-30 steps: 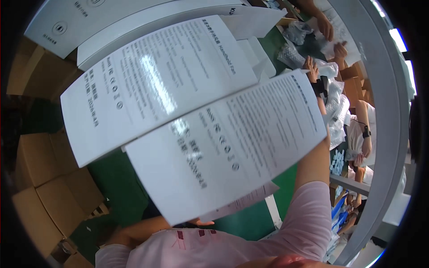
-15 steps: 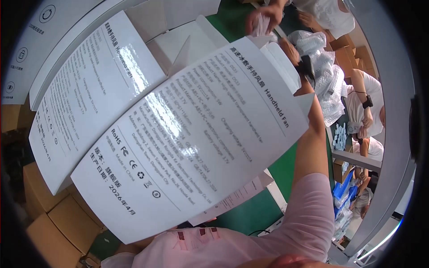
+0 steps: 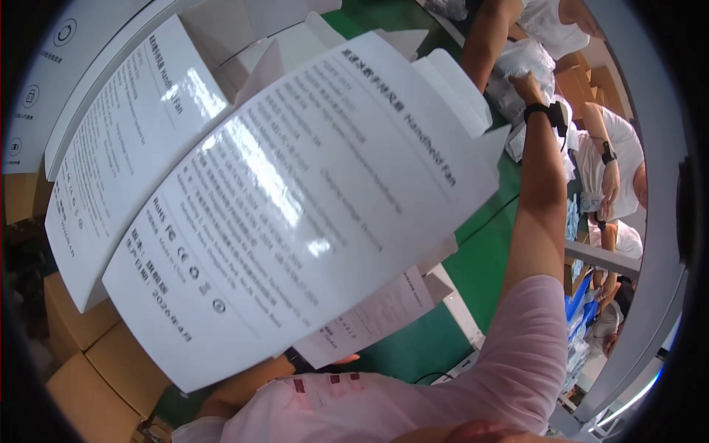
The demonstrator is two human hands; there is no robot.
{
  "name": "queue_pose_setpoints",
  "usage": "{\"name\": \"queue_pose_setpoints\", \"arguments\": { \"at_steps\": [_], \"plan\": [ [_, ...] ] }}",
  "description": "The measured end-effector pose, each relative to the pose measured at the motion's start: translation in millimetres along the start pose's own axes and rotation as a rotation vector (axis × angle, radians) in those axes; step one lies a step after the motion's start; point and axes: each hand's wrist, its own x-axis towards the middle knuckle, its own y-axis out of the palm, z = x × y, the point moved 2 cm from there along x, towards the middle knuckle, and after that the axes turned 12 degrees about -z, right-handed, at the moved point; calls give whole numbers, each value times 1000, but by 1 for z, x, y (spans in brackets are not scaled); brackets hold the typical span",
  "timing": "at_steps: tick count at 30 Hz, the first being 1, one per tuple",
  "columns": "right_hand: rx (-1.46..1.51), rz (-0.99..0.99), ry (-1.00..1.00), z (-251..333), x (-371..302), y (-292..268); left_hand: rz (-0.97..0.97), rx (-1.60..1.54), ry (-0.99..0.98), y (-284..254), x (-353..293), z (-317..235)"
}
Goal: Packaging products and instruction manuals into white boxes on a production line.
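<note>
My right hand (image 3: 526,87) reaches far out past the cartons, with a black band at its wrist. Its bent fingers grip clear bubble-wrap bags (image 3: 528,57) lying in a pile. Low in the middle, my left hand (image 3: 347,359) shows only fingertips at the lower edge of a smaller white printed box (image 3: 369,325). The hand appears closed on this box, though most of the grip is hidden. A large white printed carton (image 3: 295,221) close to the view covers much of that area.
Another white carton (image 3: 133,155) stands at left, with open flaps (image 3: 310,37) behind. Brown cardboard boxes (image 3: 111,362) sit lower left. The table has a green top (image 3: 413,354). A grey metal frame (image 3: 657,244) runs down the right side. Co-workers in white shirts (image 3: 620,140) work beyond.
My right hand and forearm have swung right, out from behind the carton flap, onto the bubble-wrap bags. The cartons sit slightly further left in view. A co-worker's hand with a pinkish bag has left the top.
</note>
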Motion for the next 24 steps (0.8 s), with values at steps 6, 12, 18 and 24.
{"name": "queue_pose_setpoints", "arguments": {
  "at_steps": [6, 12, 18, 24],
  "plan": [
    [331, 39, -68, 11, -152, -76, -348, 569, 538, -38, 10, -72],
    [382, 305, 27, 79, -331, -101, -326, 357, 514, -43, 19, -81],
    [784, 406, 447, 30, -342, -127, -295, 157, 279, -50, 24, -86],
    [1167, -162, 500, -13, -475, -334, -53, -391, 154, -32, -14, -200]
  ]
}}
